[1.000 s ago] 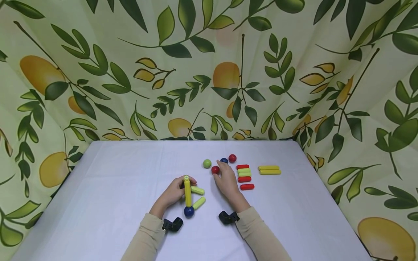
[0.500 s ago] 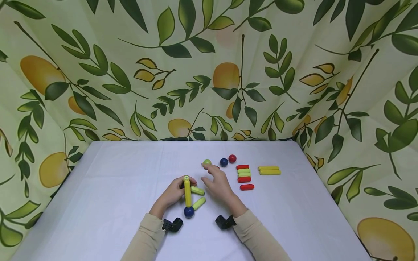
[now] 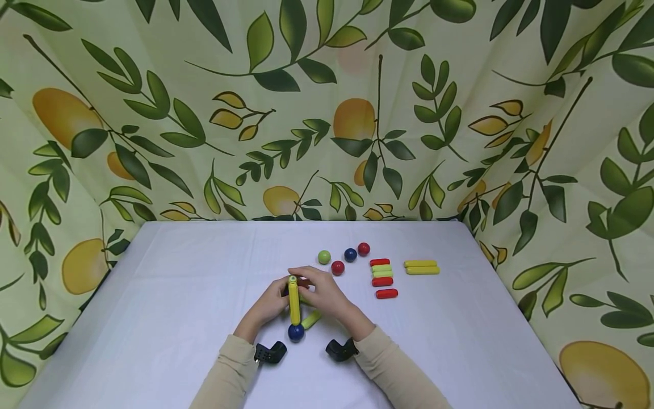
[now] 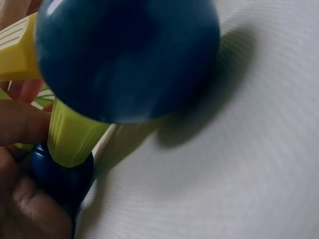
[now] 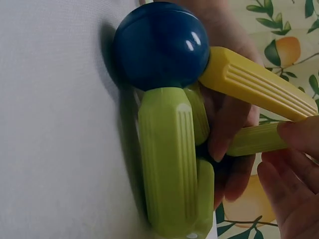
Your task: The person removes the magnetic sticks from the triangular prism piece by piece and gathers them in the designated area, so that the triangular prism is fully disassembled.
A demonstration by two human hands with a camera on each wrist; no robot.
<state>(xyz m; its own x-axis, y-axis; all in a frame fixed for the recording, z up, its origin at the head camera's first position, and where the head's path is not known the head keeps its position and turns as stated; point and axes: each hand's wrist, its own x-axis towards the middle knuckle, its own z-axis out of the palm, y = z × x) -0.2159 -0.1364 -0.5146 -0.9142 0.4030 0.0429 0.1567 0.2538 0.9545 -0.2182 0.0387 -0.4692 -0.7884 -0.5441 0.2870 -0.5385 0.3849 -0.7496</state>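
Contact with the upright green stick point(image 5: 256, 140) appeared to be made by the right hand point(image 3: 327, 292), its top end taken between thumb and fingers; how firmly it was pinched could not be told. By the left hand point(image 3: 271, 298), the far ball point(image 4: 57, 183), blue and partly covered, was gripped at the stick's lower end. The coming move was judged to turn on this stick: it was placed between the hands, its long axis looked roughly vertical, and its top was nearer to the right hand, its foot to the left.

Closer to the body than both hands, the near ball point(image 3: 296, 332) was seen low over the worktop point(image 3: 168, 318). From it the yellow stick point(image 3: 294, 305) was raised between the hands, and a low green stick point(image 3: 310, 320) was angled toward the right hand, by which its outer end was partly hidden. Just beyond the right hand, a red ball point(image 3: 338, 268) was left loose, with a green ball point(image 3: 324, 257) beside it.

Compared with a second earlier, the right hand had been shifted from the red ball to the left hand's side; midway, its fingers had been seen spread. The left hand was barely moved, and the red ball was left in place.
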